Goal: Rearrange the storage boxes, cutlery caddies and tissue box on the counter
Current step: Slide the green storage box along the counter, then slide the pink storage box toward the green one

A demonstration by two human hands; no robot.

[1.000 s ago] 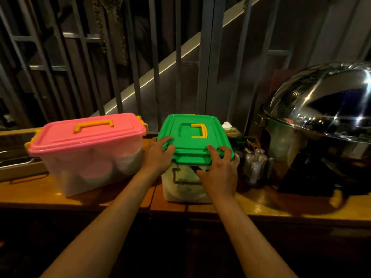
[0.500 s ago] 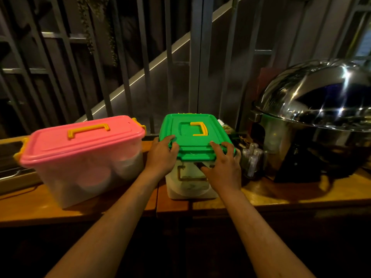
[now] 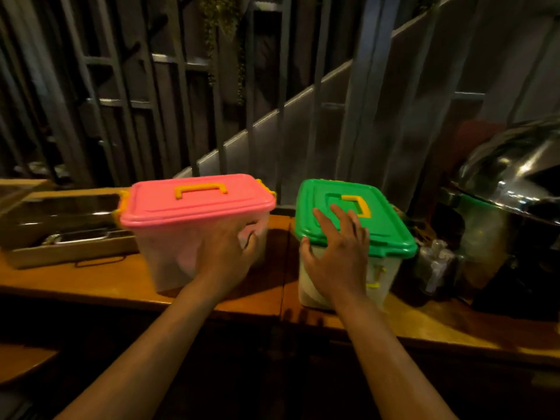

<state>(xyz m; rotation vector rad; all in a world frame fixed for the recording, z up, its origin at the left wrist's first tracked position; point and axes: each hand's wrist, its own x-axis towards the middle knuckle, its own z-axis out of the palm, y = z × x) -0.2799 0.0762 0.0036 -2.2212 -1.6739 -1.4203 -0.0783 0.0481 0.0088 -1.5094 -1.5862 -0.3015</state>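
Wooden counter (image 3: 91,286) runs left to right, with a caddy tray (image 3: 60,225) at far left. The pink-lidded box (image 3: 197,204) stands left of centre; the left hand (image 3: 225,259) presses its near right side, fingers curled, though blur hides whether they grip. The green-lidded box (image 3: 381,219) sits just right, the right hand (image 3: 336,253) spread open on its lid and near edge. A steel dome (image 3: 515,177) is cut off at right.
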